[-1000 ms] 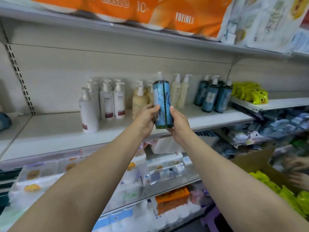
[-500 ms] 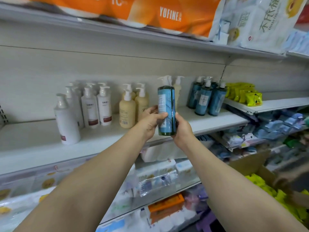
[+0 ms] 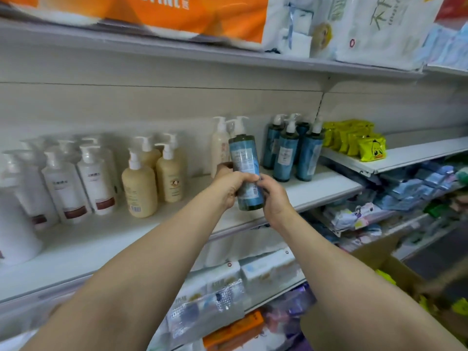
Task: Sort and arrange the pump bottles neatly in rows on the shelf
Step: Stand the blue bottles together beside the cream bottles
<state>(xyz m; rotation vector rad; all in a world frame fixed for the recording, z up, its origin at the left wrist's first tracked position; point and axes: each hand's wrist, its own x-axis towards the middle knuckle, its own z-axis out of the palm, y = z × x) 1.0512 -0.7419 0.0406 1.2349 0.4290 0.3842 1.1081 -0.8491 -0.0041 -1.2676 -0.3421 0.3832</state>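
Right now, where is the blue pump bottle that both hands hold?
The blue pump bottle is mid-frame, held above the white shelf's front edge, left of the standing blue bottles.

Bare shelf point(image 3: 106, 247) board along the front edge — open lane ahead of every bottle row. White bottles point(image 3: 83, 181) block far left, cream bottles point(image 3: 152, 178) centre-left, blue bottles point(image 3: 291, 150) right. Between cream and blue groups a gap, partly taken at the back by a pale bottle point(image 3: 219, 145). Upper shelf point(image 3: 177, 50) caps headroom — clear above pump tops.
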